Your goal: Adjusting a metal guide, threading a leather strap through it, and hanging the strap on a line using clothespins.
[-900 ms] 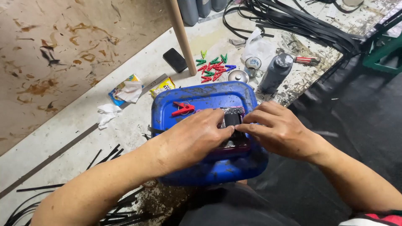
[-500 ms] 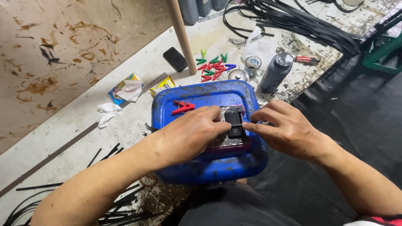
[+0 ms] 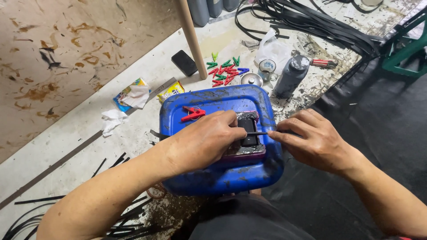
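Head view, left hand (image 3: 209, 140) pinching black block (image 3: 249, 131) on blue can (image 3: 222, 178), right hand (image 3: 313, 140) pinching one thin strip (image 3: 258, 133), one red clip (image 3: 192, 114) on can

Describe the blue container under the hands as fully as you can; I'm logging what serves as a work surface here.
The blue container looks like a plastic jerrycan lying on its side, its broad face up with rounded corners and a raised rim. It is smeared with dark grime and scuffed. A red clip lies on its upper left part. A small black piece sits on a pinkish pad near its right side. The left hand rests on top; the right hand pulls a thin black strip at its right edge.
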